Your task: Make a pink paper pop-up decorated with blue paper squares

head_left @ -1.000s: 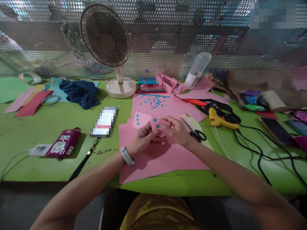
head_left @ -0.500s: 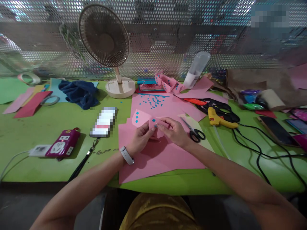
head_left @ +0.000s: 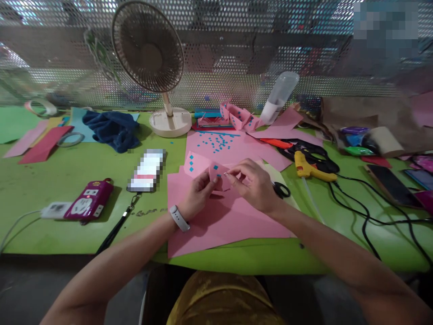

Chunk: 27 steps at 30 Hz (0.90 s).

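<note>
My left hand [head_left: 198,192], with a pale watch strap on the wrist, pinches a small folded pink paper piece [head_left: 220,184] bearing blue diamond shapes. Just right of that piece is my right hand [head_left: 252,185], its thumb and forefinger pinched together. A tiny pale bit shows at those fingertips, too small to name. Behind my left hand a pink paper flap [head_left: 199,163] carries a column of blue diamonds; whether it joins the held piece I cannot tell. Beneath both hands lie larger pink sheets [head_left: 233,221]. Scissors [head_left: 283,190] are partly hidden behind my right hand.
Small blue paper diamonds [head_left: 218,143] are scattered on pink paper farther back. To the right lie a yellow glue gun [head_left: 313,169] and its black cable. A fan [head_left: 171,122] stands at the back. Left are a phone [head_left: 147,169] and a purple power strip [head_left: 91,201].
My right hand has drawn back to the right, off the pink paper piece, and now covers most of the scissors' blades. My left hand still holds the piece in about the same place.
</note>
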### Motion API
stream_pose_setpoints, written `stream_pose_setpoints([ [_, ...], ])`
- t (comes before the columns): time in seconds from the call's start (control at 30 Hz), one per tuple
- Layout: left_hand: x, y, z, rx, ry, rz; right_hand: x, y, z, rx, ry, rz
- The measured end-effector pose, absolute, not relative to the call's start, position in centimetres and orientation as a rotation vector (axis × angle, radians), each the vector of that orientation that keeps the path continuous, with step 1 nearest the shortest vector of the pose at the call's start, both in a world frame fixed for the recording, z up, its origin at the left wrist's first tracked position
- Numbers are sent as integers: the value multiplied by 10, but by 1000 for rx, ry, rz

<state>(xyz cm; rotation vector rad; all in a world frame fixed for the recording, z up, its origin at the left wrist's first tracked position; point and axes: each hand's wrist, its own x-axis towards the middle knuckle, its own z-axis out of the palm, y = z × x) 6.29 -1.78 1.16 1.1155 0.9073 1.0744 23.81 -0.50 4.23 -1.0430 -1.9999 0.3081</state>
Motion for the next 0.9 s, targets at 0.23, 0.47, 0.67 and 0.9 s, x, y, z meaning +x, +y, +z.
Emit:
stream_pose_setpoints([
  [0.23,64,-18,8,1175,924,1113,236,-3,33,-1086,-2031,459],
  [0.47,64,-19,4,1290,952,1134,237,-3,34,-1093,-2010,507],
  [0.67,62,-20,2,1399,983,1156,237,-3,35,-1087,-2010,540],
  [0.9,62,-20,2,1448,970,1127,236,-4,36,-1086,-1991,568],
])
